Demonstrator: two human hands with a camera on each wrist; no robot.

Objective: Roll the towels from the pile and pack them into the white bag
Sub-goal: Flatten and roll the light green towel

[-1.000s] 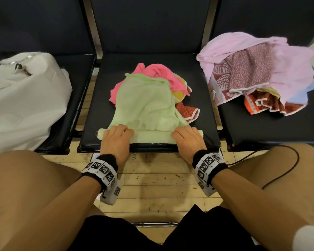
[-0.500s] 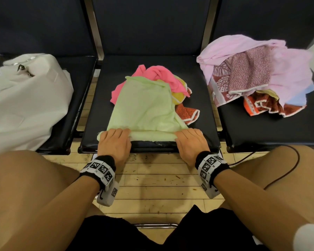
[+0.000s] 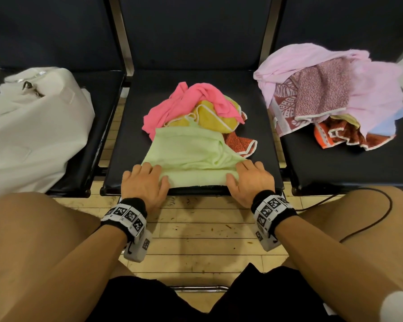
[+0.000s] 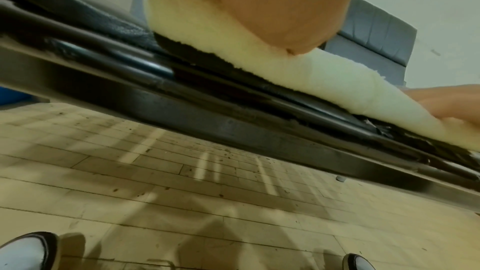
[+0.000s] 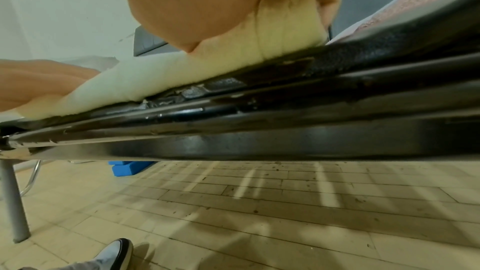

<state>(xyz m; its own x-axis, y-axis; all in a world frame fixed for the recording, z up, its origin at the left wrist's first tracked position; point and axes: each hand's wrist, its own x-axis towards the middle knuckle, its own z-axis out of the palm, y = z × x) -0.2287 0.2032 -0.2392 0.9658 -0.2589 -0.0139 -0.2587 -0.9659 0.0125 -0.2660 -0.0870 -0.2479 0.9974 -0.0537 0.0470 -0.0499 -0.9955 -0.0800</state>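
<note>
A light green towel (image 3: pixel 191 149) lies on the middle black seat (image 3: pixel 261 112), its far part draped against a small heap. Its near edge is wound into a roll (image 3: pixel 198 178) along the seat's front. My left hand (image 3: pixel 147 180) grips the roll's left end, fingers curled over the top. My right hand (image 3: pixel 251 180) grips the right end the same way. The left wrist view shows the thumb (image 4: pixel 272 7) pressing the pale roll (image 4: pixel 311 73). The right wrist view shows the roll (image 5: pixel 155 77) wedged under my palm (image 5: pixel 207 3). The white bag (image 3: pixel 33 126) slumps on the left seat.
Behind the green towel are a pink towel (image 3: pixel 196 96), a yellow one (image 3: pixel 209 115) and an orange patterned one (image 3: pixel 240 142). A pile of pink, patterned and orange towels (image 3: pixel 335 96) covers the right seat. Wooden floor (image 3: pixel 196 240) lies between my knees and the seats.
Both hands have pushed the roll away from me. The roll is thicker, the flat part of the green towel shorter, and the yellow towel behind it is now uncovered.
</note>
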